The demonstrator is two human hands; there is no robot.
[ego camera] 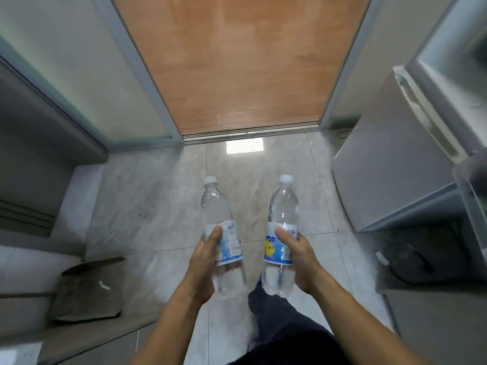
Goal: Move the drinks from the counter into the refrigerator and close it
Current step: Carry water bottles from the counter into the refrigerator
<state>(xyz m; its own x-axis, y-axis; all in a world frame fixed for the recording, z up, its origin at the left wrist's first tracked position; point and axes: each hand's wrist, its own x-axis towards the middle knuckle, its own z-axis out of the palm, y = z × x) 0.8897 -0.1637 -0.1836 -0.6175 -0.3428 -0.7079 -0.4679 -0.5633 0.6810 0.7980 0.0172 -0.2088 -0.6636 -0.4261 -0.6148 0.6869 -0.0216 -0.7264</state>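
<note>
I hold two clear plastic drink bottles with white caps and blue-and-white labels over the tiled floor. My left hand [204, 262] grips the left bottle [217, 206] around its label. My right hand [297, 255] grips the right bottle [283, 204] the same way. Both bottles point away from me, caps forward. The grey refrigerator [390, 164] stands at the right, its lower door swung open toward me, with a handle along its upper edge. Its inside is mostly out of view.
A wooden-floored room [237, 61] lies ahead past a sliding-door track [250, 131]. Frosted glass panels [79, 61] flank the doorway. A flattened cardboard piece [87, 293] lies at the lower left beside a step. A dark round object [419, 262] sits at the lower right.
</note>
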